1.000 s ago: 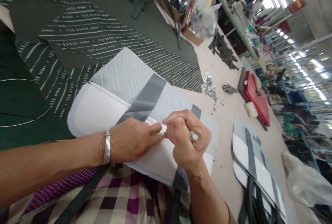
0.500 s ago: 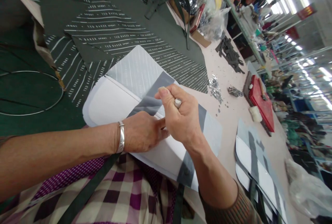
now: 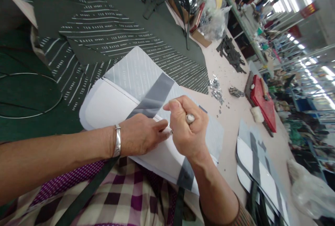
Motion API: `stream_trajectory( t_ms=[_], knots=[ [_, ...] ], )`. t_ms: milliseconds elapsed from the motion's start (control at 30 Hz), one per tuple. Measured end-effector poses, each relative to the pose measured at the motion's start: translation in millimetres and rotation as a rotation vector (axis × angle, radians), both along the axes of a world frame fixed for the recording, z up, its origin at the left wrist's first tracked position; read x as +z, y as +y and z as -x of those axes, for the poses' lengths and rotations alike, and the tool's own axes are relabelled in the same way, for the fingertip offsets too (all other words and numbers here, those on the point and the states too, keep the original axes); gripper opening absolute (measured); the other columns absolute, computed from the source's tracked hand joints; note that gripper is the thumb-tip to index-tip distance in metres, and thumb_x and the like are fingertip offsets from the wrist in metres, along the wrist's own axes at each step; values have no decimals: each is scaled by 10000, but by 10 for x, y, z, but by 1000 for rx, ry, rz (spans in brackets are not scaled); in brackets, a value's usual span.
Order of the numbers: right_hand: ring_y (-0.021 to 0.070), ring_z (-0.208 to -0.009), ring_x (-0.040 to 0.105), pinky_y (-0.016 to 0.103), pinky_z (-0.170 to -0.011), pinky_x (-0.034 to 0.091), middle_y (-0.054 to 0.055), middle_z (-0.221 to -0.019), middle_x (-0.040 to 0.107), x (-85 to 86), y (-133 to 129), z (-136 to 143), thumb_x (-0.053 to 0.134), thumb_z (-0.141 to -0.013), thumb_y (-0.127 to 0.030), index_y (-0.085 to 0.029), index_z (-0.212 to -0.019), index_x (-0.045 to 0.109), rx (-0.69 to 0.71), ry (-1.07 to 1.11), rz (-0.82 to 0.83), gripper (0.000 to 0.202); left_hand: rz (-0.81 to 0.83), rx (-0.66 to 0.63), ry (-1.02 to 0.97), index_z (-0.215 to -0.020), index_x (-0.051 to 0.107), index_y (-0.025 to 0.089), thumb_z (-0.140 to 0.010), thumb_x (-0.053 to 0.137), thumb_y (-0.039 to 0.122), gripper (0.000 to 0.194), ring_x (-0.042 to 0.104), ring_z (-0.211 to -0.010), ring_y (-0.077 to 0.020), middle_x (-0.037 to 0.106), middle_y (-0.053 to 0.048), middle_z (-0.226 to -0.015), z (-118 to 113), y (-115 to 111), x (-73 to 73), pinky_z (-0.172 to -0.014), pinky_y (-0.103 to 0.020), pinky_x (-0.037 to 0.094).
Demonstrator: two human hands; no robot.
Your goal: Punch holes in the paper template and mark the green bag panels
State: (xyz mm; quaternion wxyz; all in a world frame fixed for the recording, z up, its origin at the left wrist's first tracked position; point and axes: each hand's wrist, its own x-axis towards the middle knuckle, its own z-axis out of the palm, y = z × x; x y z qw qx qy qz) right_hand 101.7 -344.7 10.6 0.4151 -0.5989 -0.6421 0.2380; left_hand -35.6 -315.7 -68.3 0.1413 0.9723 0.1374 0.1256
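Note:
A white and pale grey fabric panel [image 3: 104, 103] with dark grey bands and a stitched seam lies in front of me, its near edge against my checked apron [image 3: 112, 198]. My left hand [image 3: 142, 133], with a silver bracelet, rests on the panel; its thumb and index finger pinch together, and what is between them is too small to make out. Just right of those fingertips, my right hand [image 3: 188, 124], wearing a ring, is closed in a fist above the panel. Whatever this fist grips is hidden. Two dark straps hang over my lap beside the panel.
Dark printed fabric [image 3: 117, 37] covers the far left. Beyond the panel are small silver pieces [image 3: 216, 88], dark strips [image 3: 231, 53], and a red slab [image 3: 264, 103] with a tool on it. More panels [image 3: 258, 163] lie at right, near a clear plastic bag [image 3: 309, 187].
My right fist has shifted slightly right and towards me, uncovering more of the dark band. The left hand has moved a little left, fingers still pinched near the fist.

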Motion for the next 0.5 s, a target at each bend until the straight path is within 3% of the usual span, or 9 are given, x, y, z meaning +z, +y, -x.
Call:
stream_trajectory(
  t_ms=[67,167,267,367,500],
  knots=[
    [58,-395,375,202,-395,316,-77,-501,415,40,-35,-61,486,-943,-306,-194,-755,605,-63,201,-11,249,-45,-15,-15,-964,562,213,-863,494,232,124,603,-619,-178,624,-1,-931,6,3,27,-421,-352,281],
    [50,-327,220,188,-333,218,-119,-446,266,33,-70,-86,487,-946,-317,-208,-764,574,-160,523,-174,229,-53,18,-47,-896,544,202,-835,524,242,75,598,-622,-176,605,-5,-898,11,-7,33,-434,-351,288],
    [50,-330,213,178,-332,216,-124,-458,250,-68,-105,-71,505,-937,-330,-217,-747,534,-182,671,-199,223,-65,51,-48,-863,538,205,-847,516,254,56,582,-605,-166,600,-5,-871,1,-17,39,-447,-340,294],
    [55,-350,274,180,-354,245,-112,-453,298,-66,-233,-154,514,-927,-387,-205,-749,557,-185,507,47,258,-66,75,-20,-853,541,212,-874,478,258,81,589,-613,-176,593,-4,-849,-6,-24,64,-469,-344,317],
    [88,-482,481,193,-465,365,-49,-531,503,207,-810,-375,564,-880,-428,-207,-849,681,-91,-66,587,252,-47,85,-60,-833,550,217,-890,437,198,128,599,-641,-185,583,-10,-832,40,-52,74,-534,-340,367]
  ],
)
